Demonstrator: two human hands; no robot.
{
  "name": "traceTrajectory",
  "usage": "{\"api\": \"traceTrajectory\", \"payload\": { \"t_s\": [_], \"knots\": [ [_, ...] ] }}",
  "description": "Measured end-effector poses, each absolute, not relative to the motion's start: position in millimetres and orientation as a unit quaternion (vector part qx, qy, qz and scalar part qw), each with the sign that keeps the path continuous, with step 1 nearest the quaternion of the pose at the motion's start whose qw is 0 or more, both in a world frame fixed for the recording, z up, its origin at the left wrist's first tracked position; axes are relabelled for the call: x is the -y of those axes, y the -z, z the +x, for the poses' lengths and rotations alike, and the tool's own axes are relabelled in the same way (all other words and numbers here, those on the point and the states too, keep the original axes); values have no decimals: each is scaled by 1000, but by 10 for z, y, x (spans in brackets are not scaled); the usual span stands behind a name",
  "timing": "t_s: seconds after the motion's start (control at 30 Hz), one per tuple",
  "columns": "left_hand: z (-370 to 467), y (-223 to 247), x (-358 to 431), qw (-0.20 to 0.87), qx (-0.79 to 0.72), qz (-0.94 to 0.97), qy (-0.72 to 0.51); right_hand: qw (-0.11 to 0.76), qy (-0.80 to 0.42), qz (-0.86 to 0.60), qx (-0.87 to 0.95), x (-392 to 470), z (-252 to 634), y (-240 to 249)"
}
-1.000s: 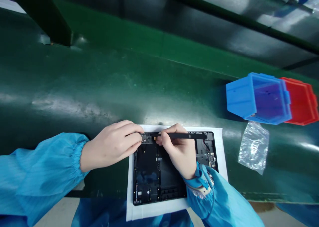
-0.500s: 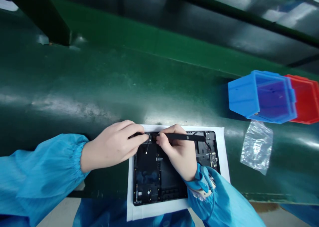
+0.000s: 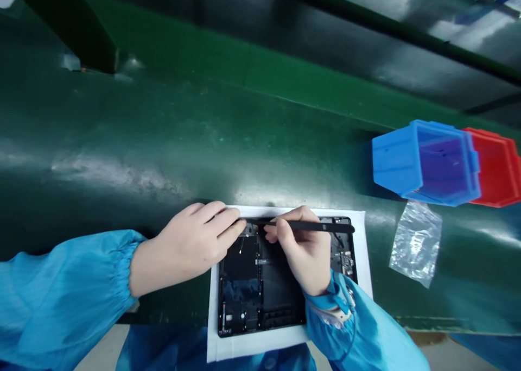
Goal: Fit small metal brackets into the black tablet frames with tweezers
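Observation:
A black tablet housing (image 3: 280, 295) with its inside parts exposed lies on a white sheet (image 3: 368, 262) at the bench's front edge. My left hand (image 3: 199, 240) is at the housing's upper left corner, fingers bent together over the edge; its thumb is mostly hidden. In my right hand (image 3: 303, 249) is a pair of slim black tweezers (image 3: 325, 227), held like a pen and almost level. Their tips point left, to the housing's top edge close to my left fingertips. A thin wire (image 3: 241, 246) shows just below there. Whether the tips grip anything is too small to tell.
On the right stand a blue plastic bin (image 3: 396, 159) and a red bin (image 3: 499, 170) beside it. A clear plastic bag (image 3: 417, 243) lies in front of them. A dark post (image 3: 81, 29) rises from the green bench (image 3: 183, 143) at the back left.
My right hand has shifted slightly right with the tweezers, whose back end now reaches further right. The left fingers have flattened and turned down over the housing's corner.

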State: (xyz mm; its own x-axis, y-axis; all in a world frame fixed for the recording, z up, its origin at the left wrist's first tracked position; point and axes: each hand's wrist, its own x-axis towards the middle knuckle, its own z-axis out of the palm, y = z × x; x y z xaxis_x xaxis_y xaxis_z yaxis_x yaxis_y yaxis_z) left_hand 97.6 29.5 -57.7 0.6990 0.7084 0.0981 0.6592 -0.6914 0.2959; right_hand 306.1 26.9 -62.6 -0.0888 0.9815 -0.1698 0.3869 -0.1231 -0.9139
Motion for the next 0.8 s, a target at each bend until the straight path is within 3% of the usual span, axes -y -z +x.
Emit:
{"api": "traceTrajectory", "payload": {
  "t_s": [0.53, 0.73, 0.8],
  "knots": [
    [1001, 629, -294, 168, -348, 918, -95, 316, -438, -585, 606, -259, 3091, 666],
    [1076, 634, -319, 175, -361, 915, -49, 440, -355, -557, 608, -293, 3182, 640],
    [1072, 642, -330, 172, -350, 920, -50, 446, -308, -539, 645, -319, 3196, 590]
  ]
}}
